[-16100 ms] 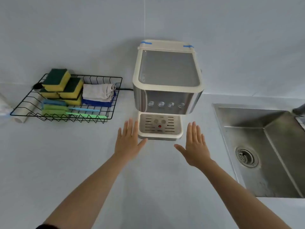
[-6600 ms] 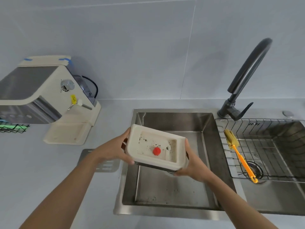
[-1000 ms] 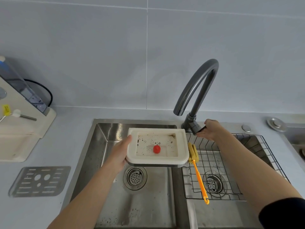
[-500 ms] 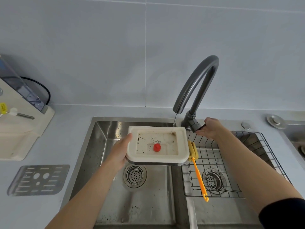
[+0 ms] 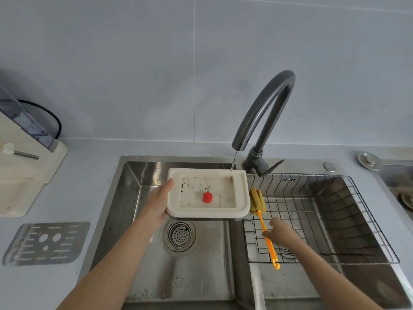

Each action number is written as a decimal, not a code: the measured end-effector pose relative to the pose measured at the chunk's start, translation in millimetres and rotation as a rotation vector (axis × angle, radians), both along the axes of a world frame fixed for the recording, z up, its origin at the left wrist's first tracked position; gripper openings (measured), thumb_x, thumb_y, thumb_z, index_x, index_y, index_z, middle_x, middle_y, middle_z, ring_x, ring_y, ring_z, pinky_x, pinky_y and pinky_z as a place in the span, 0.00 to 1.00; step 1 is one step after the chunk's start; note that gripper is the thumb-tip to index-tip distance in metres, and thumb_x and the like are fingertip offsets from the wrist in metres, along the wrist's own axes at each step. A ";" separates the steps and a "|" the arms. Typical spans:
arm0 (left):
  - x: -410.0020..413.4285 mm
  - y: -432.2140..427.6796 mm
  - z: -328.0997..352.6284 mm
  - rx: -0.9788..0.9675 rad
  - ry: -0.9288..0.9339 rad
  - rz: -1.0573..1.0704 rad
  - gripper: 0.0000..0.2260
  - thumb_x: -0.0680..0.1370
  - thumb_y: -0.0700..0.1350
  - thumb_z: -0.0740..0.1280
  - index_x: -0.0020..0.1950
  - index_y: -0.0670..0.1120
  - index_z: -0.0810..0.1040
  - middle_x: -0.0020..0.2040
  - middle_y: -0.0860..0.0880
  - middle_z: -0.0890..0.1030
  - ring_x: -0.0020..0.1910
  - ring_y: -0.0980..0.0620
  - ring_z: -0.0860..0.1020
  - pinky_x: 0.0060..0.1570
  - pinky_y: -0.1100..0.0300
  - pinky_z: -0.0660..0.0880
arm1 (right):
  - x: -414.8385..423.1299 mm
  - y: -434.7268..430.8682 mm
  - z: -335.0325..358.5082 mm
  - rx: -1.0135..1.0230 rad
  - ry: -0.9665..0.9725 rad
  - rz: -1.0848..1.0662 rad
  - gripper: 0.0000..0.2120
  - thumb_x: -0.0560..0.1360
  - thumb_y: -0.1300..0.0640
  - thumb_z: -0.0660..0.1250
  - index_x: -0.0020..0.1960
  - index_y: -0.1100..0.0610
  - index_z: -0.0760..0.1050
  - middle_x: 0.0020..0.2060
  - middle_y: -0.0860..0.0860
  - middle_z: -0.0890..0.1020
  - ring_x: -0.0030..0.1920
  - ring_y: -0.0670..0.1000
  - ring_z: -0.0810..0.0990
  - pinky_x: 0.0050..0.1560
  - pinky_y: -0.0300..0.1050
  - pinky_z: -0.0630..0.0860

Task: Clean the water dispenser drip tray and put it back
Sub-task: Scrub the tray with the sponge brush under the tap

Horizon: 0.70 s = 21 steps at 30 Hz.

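Left hand (image 5: pixel 159 203) grips drip tray (image 5: pixel 176 198) edge; right hand (image 5: pixel 282 234), blurred, grip unclear.

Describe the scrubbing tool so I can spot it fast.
Look at the wire rack over the right sink basin. Along its left edge, beside the held drip tray, lies the brush: yellow sponge head, thin orange handle with a hooked end, right hand at it.

Cream rectangular plastic drip tray (image 5: pixel 209 195) held level over the left steel sink basin (image 5: pixel 134 198), gripped at its left edge. Dirty inside: dark specks scattered across the pale recessed floor, a small red round float (image 5: pixel 207 197) standing near the centre. Thin water stream (image 5: pixel 233 163) landing in the back right corner.
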<state>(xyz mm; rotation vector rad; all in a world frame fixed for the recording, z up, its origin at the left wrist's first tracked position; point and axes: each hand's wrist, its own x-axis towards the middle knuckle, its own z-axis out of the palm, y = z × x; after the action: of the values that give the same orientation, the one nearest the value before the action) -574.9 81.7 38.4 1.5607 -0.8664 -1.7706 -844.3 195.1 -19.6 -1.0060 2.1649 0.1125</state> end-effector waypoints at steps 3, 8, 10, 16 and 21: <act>1.6 0.3 -0.1 -0.035 0.009 0.007 0.12 0.79 0.49 0.57 0.57 0.45 0.75 0.48 0.46 0.81 0.48 0.48 0.79 0.48 0.51 0.77 | 9.9 15.2 -12.9 0.076 0.037 0.044 0.08 0.77 0.55 0.60 0.52 0.59 0.67 0.34 0.48 0.72 0.39 0.50 0.75 0.43 0.43 0.77; 8.4 0.1 1.9 -0.040 -0.008 0.018 0.14 0.79 0.50 0.58 0.59 0.43 0.74 0.51 0.45 0.81 0.51 0.46 0.79 0.53 0.45 0.76 | 12.1 24.8 -5.9 -0.069 0.107 -0.040 0.08 0.79 0.58 0.52 0.47 0.58 0.69 0.32 0.49 0.71 0.35 0.51 0.73 0.37 0.45 0.72; 11.6 -0.3 1.2 -0.037 -0.011 0.020 0.16 0.79 0.50 0.58 0.62 0.43 0.73 0.54 0.44 0.80 0.54 0.43 0.79 0.57 0.42 0.74 | 4.8 31.1 5.5 -0.122 0.072 -0.077 0.13 0.80 0.56 0.53 0.37 0.55 0.66 0.30 0.49 0.70 0.31 0.49 0.70 0.34 0.44 0.70; 17.0 -0.1 -3.4 -0.070 -0.009 0.032 0.10 0.79 0.50 0.58 0.52 0.47 0.75 0.49 0.46 0.81 0.48 0.46 0.79 0.51 0.43 0.74 | -4.4 76.7 73.2 -0.443 -0.097 -0.022 0.12 0.78 0.57 0.58 0.36 0.52 0.69 0.23 0.49 0.71 0.25 0.47 0.66 0.28 0.43 0.60; 12.4 3.1 -4.9 -0.106 -0.002 0.039 0.10 0.79 0.49 0.57 0.54 0.46 0.73 0.46 0.49 0.80 0.46 0.50 0.78 0.44 0.54 0.76 | 5.5 93.0 116.6 -0.560 -0.068 0.183 0.18 0.76 0.55 0.62 0.62 0.39 0.69 0.19 0.50 0.69 0.20 0.46 0.64 0.23 0.39 0.58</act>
<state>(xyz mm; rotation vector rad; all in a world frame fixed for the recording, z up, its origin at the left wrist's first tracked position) -562.5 84.8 33.6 1.5012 -0.9097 -1.6681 -838.8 288.1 97.0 -1.4929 2.0793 -0.4602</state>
